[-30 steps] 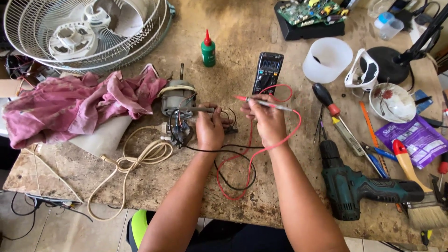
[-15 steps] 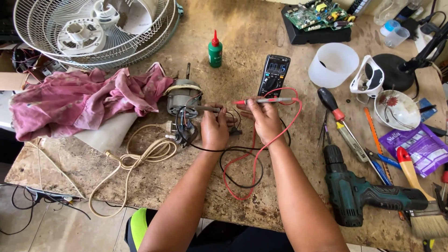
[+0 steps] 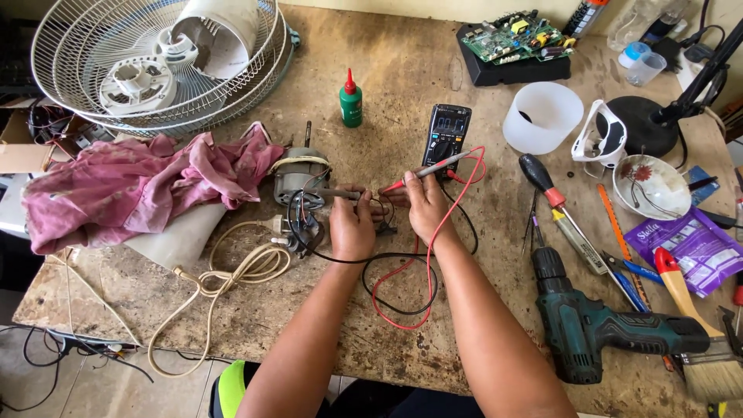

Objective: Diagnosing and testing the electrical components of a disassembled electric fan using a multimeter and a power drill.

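My left hand [image 3: 352, 224] grips a dark test probe [image 3: 331, 193] lying across its fingers, tip towards the fan motor [image 3: 298, 178]. My right hand [image 3: 426, 205] holds the red test probe [image 3: 422, 176], its tip pointing left at a small bundle of motor wires [image 3: 381, 210] between both hands. A black and a red lead [image 3: 402, 290] loop down over the bench and run up to a black multimeter [image 3: 446, 131] just above my right hand.
A pink rag [image 3: 131, 186] and a cream power cord [image 3: 232, 271] lie at left, a white fan grille [image 3: 155, 62] behind. A green glue bottle [image 3: 350, 101], circuit board [image 3: 518, 39], white cup [image 3: 542, 116], screwdrivers [image 3: 557, 209], cordless drill [image 3: 604, 325] and paintbrush [image 3: 696, 333] crowd the right.
Both hands stay at the motor wires. The red probe has tilted a little, its tip lower and closer to the wires. The camera view has shifted slightly.
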